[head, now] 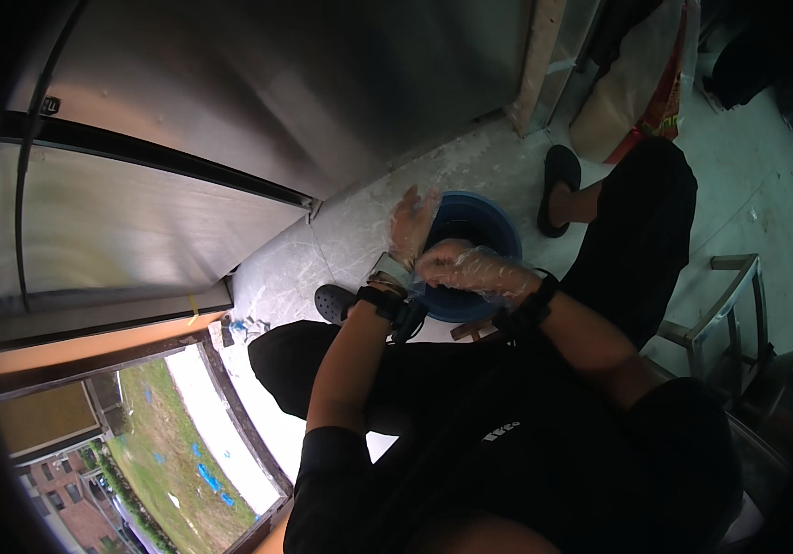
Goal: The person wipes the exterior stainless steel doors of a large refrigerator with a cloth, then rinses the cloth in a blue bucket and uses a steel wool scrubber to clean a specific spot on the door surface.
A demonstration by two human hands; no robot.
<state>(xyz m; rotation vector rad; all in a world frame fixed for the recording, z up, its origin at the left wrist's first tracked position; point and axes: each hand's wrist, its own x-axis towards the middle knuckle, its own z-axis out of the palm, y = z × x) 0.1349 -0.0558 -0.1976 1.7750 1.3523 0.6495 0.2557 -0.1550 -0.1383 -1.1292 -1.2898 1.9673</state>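
Both of my hands wear thin clear plastic gloves over a blue plastic basin [510, 239]. My left hand [411, 220] is raised at the basin's left rim, its fingers extended and holding nothing visible. My right hand [465, 269] is above the middle of the basin, fingers curled close to the left glove's cuff. Whether those fingers pinch the thin film is unclear. A pale band [391, 270] and a black strap [382, 303] circle my left wrist, and another black strap [528, 305] is on my right. The inside of the basin is dark, so its contents cannot be made out.
A stainless steel cabinet [140, 235] stands along the left. My knees flank the basin on the scuffed floor [292, 256]. A large red and pale sack [635, 104] stands at upper right, a metal-framed stool [736, 291] at right. An opening [181, 443] at lower left shows grass outside.
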